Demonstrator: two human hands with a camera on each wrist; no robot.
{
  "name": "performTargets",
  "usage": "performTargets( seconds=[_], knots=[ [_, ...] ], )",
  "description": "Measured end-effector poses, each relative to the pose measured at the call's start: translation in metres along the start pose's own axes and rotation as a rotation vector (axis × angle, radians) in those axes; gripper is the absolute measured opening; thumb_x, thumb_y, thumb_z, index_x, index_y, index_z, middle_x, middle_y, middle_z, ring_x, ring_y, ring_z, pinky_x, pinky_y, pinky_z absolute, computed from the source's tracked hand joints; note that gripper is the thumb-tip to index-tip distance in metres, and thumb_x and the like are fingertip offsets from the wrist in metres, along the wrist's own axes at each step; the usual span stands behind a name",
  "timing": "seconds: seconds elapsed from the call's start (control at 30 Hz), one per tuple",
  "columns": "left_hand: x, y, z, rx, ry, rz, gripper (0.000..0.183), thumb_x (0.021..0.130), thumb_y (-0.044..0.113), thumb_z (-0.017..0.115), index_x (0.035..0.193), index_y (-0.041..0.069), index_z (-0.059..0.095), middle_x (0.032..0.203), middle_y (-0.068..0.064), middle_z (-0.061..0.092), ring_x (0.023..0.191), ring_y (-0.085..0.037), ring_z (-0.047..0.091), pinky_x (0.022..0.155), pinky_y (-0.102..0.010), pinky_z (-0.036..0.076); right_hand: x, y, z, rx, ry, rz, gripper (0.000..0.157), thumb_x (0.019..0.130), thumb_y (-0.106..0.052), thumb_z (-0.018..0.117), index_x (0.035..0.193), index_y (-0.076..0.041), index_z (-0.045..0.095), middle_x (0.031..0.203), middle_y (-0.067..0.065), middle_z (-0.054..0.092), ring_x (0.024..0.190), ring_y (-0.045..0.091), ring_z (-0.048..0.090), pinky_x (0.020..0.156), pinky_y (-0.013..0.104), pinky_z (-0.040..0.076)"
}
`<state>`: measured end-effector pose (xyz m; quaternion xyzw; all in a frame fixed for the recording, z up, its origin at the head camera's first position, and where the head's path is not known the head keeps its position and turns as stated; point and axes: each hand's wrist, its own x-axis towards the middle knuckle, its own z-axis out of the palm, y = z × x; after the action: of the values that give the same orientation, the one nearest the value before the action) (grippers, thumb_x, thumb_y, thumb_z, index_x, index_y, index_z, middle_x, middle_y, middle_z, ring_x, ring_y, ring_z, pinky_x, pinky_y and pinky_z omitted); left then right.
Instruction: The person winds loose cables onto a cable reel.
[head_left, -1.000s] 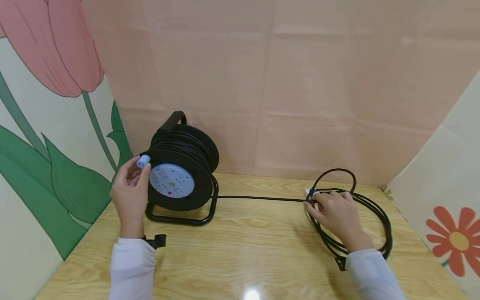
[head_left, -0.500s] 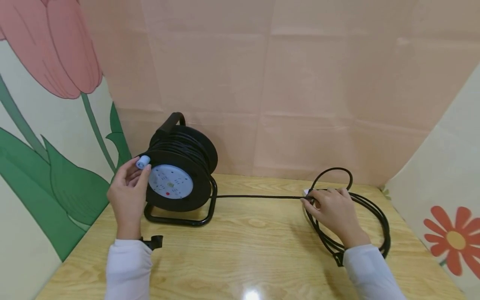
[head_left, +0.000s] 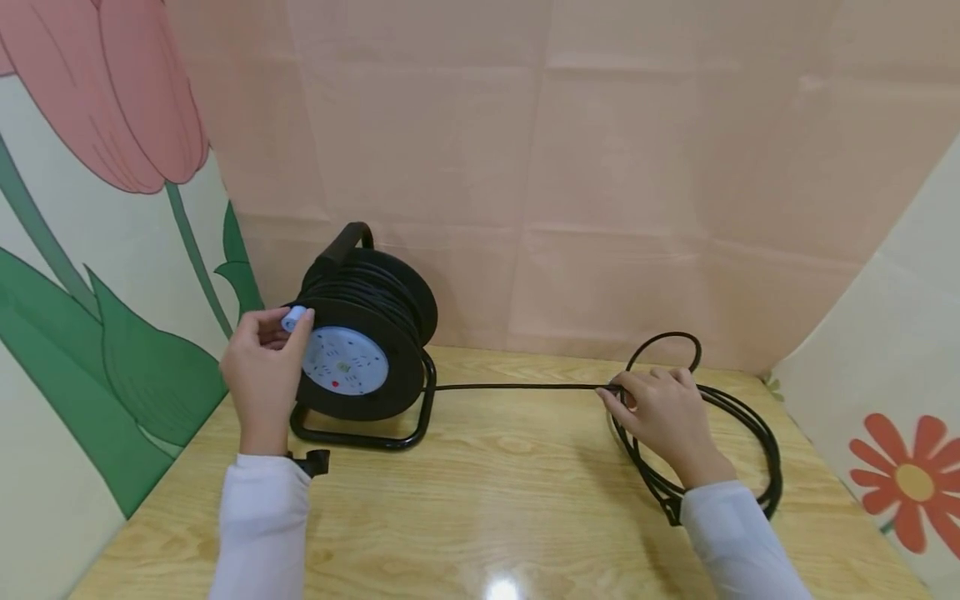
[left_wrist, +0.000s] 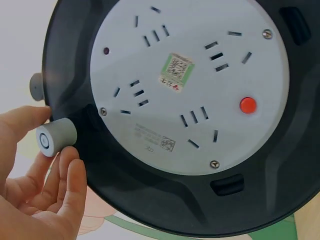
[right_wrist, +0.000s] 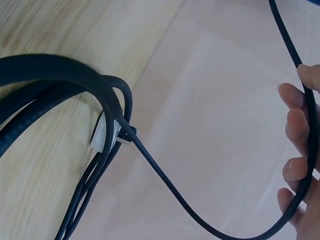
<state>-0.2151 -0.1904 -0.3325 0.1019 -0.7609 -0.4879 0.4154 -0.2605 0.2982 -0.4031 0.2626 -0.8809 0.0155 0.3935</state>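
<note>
A black cable reel stands on its tubular frame at the left, its round pale-blue socket panel facing front. My left hand pinches the small pale-blue knob at the left of the reel's rim. In the left wrist view, thumb and fingertips lie round this knob. A black cable runs nearly straight from the reel to my right hand, which holds it between thumb and fingers. The right wrist view shows the cable passing along the curled fingers, then sagging in a loop.
Loose coils of black cable lie on the wooden table under and right of the right hand. A white piece shows among these coils. A pink sheet hangs behind, with flower-printed panels at both sides.
The knob has shifted slightly up and right with the left hand, and the socket panel has turned a little clockwise. The right hand, still on the cable, has moved slightly left and up.
</note>
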Motion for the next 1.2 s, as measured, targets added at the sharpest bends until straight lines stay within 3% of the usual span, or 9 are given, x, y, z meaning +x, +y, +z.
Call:
performTargets(
  seconds=[0.13,0.33,0.5,0.63,0.73,0.93,1.2],
  knots=[
    [0.002,0.002,0.000,0.012,-0.007,0.011,0.047,0.091,0.044,0.071,0.112,0.003,0.069,0.094,-0.007,0.068,0.080,-0.011,0.060,0.069,-0.016,0.046,0.003,-0.001,0.003,-0.006,0.036,-0.012,0.065,0.101,-0.065,0.036,0.080,-0.013,0.069,0.057,-0.009,0.049,0.058,0.019,0.039,0.065,0.046,0.035],
    [0.003,0.007,-0.001,0.032,-0.035,-0.027,0.056,0.090,0.056,0.068,0.111,0.004,0.071,0.095,-0.008,0.071,0.082,-0.013,0.063,0.068,-0.016,0.047,0.005,-0.004,0.004,0.013,0.033,-0.013,0.055,0.099,-0.061,0.047,0.082,-0.014,0.070,0.060,-0.008,0.057,0.060,0.020,0.042,0.068,0.048,0.038],
    [0.003,0.011,-0.004,0.045,-0.068,-0.082,0.061,0.088,0.062,0.066,0.109,0.005,0.073,0.096,-0.008,0.073,0.083,-0.014,0.065,0.067,-0.020,0.046,0.005,-0.005,0.006,0.019,0.012,-0.005,0.060,0.098,-0.065,0.044,0.080,-0.014,0.070,0.059,-0.008,0.056,0.060,0.021,0.045,0.070,0.048,0.039],
    [0.003,0.012,-0.005,0.025,-0.093,-0.118,0.059,0.087,0.062,0.067,0.107,0.006,0.074,0.094,-0.008,0.074,0.077,-0.011,0.065,0.066,-0.022,0.046,0.003,-0.006,0.008,0.036,-0.007,0.000,0.040,0.090,-0.054,0.065,0.079,-0.015,0.069,0.058,-0.012,0.052,0.062,0.021,0.049,0.075,0.050,0.041],
    [0.003,0.012,-0.003,0.005,-0.096,-0.117,0.058,0.087,0.061,0.069,0.105,0.006,0.075,0.091,-0.008,0.074,0.072,-0.010,0.065,0.065,-0.023,0.045,0.004,-0.007,0.009,0.044,-0.014,-0.001,0.031,0.085,-0.047,0.072,0.081,-0.016,0.070,0.059,-0.013,0.052,0.062,0.020,0.050,0.075,0.049,0.041],
    [0.002,0.015,0.001,0.003,-0.099,-0.087,0.053,0.088,0.056,0.070,0.102,0.005,0.076,0.084,-0.007,0.073,0.066,-0.011,0.063,0.061,-0.023,0.044,0.007,-0.011,0.012,0.052,-0.007,-0.020,0.049,0.097,-0.060,0.052,0.080,-0.017,0.068,0.057,-0.013,0.048,0.058,0.018,0.045,0.071,0.046,0.039],
    [-0.002,0.022,0.007,0.027,-0.110,-0.071,0.049,0.091,0.053,0.068,0.101,0.006,0.075,0.085,-0.008,0.073,0.068,-0.014,0.062,0.060,-0.023,0.044,0.011,-0.016,0.016,0.086,-0.007,-0.022,0.025,0.082,-0.041,0.079,0.080,-0.017,0.071,0.056,-0.015,0.042,0.059,0.016,0.039,0.077,0.049,0.041]
  ],
)
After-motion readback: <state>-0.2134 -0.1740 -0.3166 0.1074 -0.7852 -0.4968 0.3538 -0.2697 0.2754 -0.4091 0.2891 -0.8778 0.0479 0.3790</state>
